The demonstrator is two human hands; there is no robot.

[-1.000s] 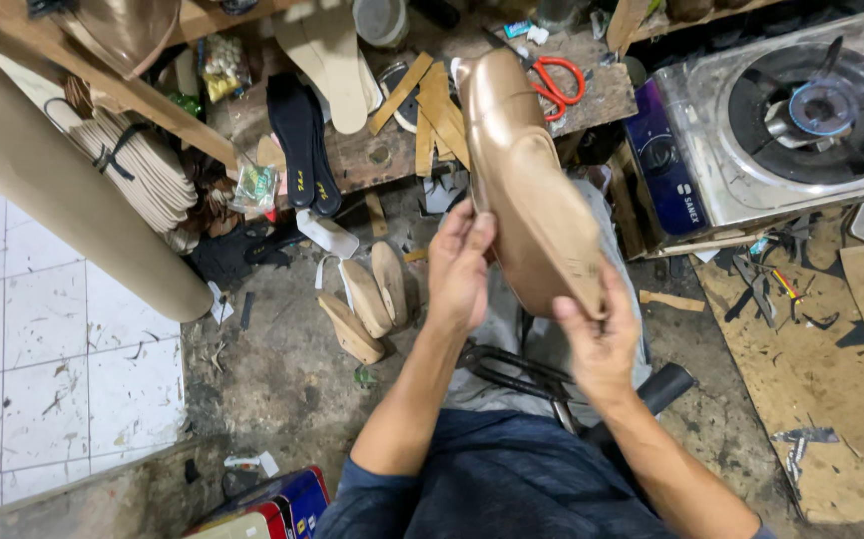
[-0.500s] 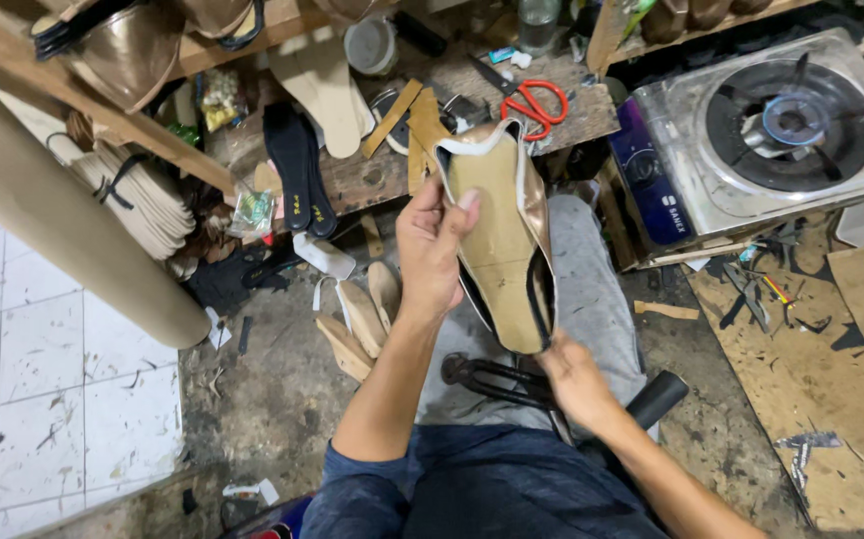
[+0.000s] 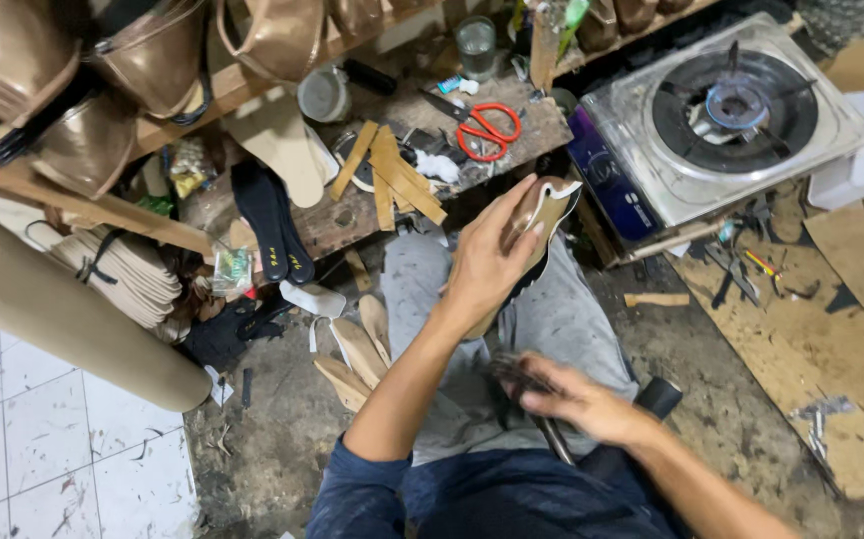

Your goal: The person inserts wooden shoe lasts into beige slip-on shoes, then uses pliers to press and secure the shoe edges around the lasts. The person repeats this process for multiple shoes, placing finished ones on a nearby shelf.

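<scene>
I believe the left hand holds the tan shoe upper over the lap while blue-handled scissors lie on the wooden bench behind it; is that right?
Not quite: the scissors have red handles, as the head view shows. The left hand does hold the shoe upper over the lap, with the scissors on the bench behind.

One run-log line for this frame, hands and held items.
left hand: grips gold shoe upper | right hand: holds dark tool on lap | stove beside

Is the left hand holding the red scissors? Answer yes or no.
No. The left hand grips a tan shoe over the lap, while the red scissors lie untouched on the wooden bench.
</scene>
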